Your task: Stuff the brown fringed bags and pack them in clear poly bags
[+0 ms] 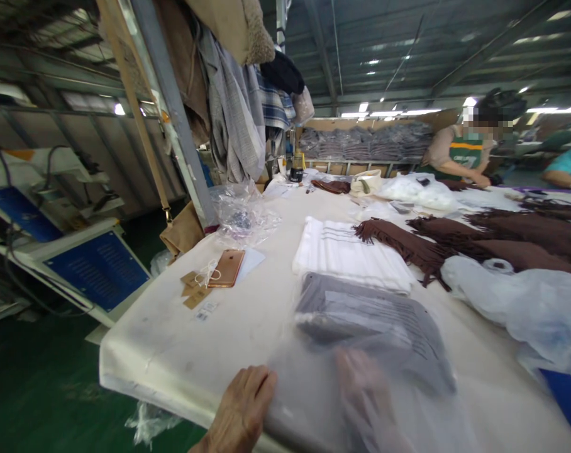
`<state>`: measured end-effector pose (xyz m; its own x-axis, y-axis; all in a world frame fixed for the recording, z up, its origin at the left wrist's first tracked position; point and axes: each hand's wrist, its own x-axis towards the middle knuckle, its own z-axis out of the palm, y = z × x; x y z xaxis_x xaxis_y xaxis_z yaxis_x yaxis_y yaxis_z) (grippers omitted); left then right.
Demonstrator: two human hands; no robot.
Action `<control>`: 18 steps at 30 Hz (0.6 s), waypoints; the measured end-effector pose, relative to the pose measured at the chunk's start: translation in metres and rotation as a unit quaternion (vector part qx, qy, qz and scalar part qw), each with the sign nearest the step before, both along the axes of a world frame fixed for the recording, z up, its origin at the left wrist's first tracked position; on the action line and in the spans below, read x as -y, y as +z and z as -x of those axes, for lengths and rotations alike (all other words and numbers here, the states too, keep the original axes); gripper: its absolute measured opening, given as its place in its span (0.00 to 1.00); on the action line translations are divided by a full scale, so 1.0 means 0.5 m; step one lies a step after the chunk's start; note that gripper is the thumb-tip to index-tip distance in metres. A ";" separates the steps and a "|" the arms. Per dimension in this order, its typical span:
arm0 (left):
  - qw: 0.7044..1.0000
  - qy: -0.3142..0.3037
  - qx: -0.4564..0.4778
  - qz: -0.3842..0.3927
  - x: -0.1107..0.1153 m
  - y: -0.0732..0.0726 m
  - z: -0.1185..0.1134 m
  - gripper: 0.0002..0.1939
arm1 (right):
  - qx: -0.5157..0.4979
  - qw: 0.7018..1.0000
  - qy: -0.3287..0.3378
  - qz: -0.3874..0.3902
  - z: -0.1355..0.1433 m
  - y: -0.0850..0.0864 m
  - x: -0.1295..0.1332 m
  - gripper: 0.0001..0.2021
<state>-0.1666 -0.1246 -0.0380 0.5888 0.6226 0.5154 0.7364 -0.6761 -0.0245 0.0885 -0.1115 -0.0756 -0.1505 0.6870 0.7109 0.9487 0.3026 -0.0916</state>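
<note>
A grey folded cloth (361, 308) lies on the table inside a clear plastic bag (304, 377) printed with rows of small text. At the bag's near left edge, my left hand (245, 402) has its fingers curled together on the plastic. My right hand (365, 390) shows through the film, inside the bag's near part, just short of the grey cloth. It is smeared by motion, so its fingers cannot be made out. Right behind the bag rests a folded white cloth (346, 251) with thin grey stripes.
A phone (227, 268) lies by brown tags (194, 289) on the white-covered table (172, 340). Crumpled plastic (243, 214) sits behind them, near a metal post (172, 113). Brown fringed scarves (408, 245) and a plastic heap (526, 302) lie right. A co-worker (465, 151) stands across the table.
</note>
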 end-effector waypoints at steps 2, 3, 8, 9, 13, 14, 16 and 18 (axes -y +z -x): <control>0.999 0.000 -0.017 0.029 -0.002 0.005 -0.001 0.20 | 0.022 1.000 -0.010 -0.019 -0.003 0.008 0.010 0.16; 0.999 -0.002 -0.018 0.035 -0.004 0.008 -0.002 0.20 | 0.030 0.999 -0.020 -0.030 -0.003 0.012 0.016 0.17; 0.999 -0.045 0.022 -0.014 -0.011 0.023 -0.006 0.18 | 0.058 0.992 -0.090 -0.069 0.007 0.038 0.025 0.21; 0.998 -0.050 0.026 -0.024 -0.012 0.025 -0.007 0.18 | 0.064 0.990 -0.102 -0.069 0.009 0.047 0.020 0.22; 0.998 -0.045 0.031 -0.044 -0.014 0.026 -0.010 0.18 | 0.094 0.990 -0.099 -0.018 0.000 0.072 -0.007 0.26; 0.998 -0.045 0.029 -0.045 -0.014 0.025 -0.010 0.18 | 0.097 0.991 -0.094 -0.001 -0.006 0.074 -0.013 0.27; 0.998 -0.047 0.023 -0.043 -0.015 0.021 -0.009 0.18 | 0.088 0.992 -0.092 0.022 -0.017 0.074 -0.021 0.27; 0.998 -0.046 0.019 -0.042 -0.015 0.016 -0.007 0.18 | 0.082 0.992 -0.087 0.038 -0.025 0.070 -0.022 0.26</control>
<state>-0.1628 -0.1170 -0.0302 0.6208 0.5199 0.5868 0.6721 -0.7382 -0.0570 0.1011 -0.1003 -0.0406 -0.1348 0.7632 0.6320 0.9899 0.1313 0.0527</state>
